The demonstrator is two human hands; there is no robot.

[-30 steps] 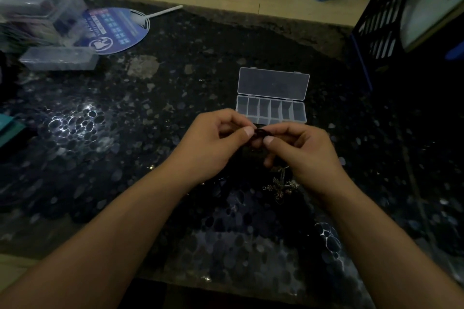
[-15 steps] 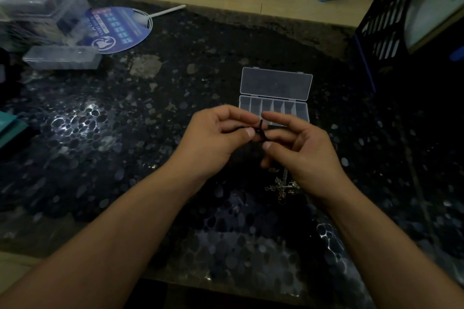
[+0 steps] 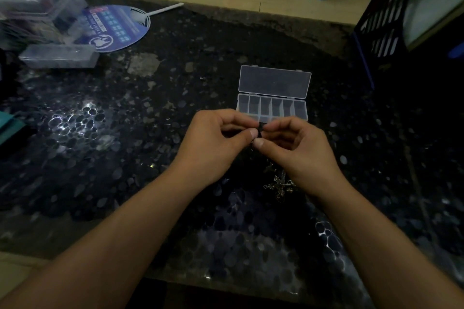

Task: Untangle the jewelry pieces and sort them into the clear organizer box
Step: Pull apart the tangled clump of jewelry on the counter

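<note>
Two bare hands meet above the middle of a dark speckled stone worktop [image 3: 125,133]. The left hand [image 3: 216,143] and right hand [image 3: 298,150] both have curled fingers, thumb and forefinger pinching one small dark jewelry piece [image 3: 259,130] between them. Beneath the right hand a tangle of thin metal chains [image 3: 280,183] lies on the worktop. Just beyond the hands, toward the far edge, sits the clear organizer box [image 3: 272,108], lid open, its row of compartments looking bare.

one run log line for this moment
both hands pinch small dark piece | chain tangle on table | organizer box open
</note>
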